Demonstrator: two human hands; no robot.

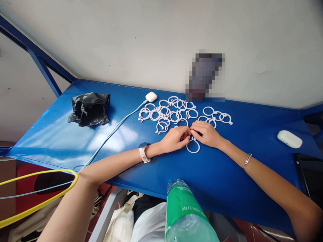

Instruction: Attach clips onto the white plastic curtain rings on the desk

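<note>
My left hand [175, 138] and my right hand [205, 133] meet fingertip to fingertip above the blue table. Between them is a white plastic curtain ring [199, 150], its round loop toward me and its small eyelet end at my fingers. Both hands are closed in a pinch there; my fingertips partly hide the grip. Just beyond my left hand lies a loose pile of similar white rings [174, 116], several overlapping. A smaller group of white rings [224, 117] lies past my right hand, partly covered by it.
A crumpled black plastic bag [101, 109] stands open at left. A white charger [151, 97] trails a pale cable [111, 135]. A white earbud case [289, 139] and a black device [311, 178] lie at right. A green-labelled bottle [184, 205] rises at the near edge; a blurred-out phone-like object leans on the wall.
</note>
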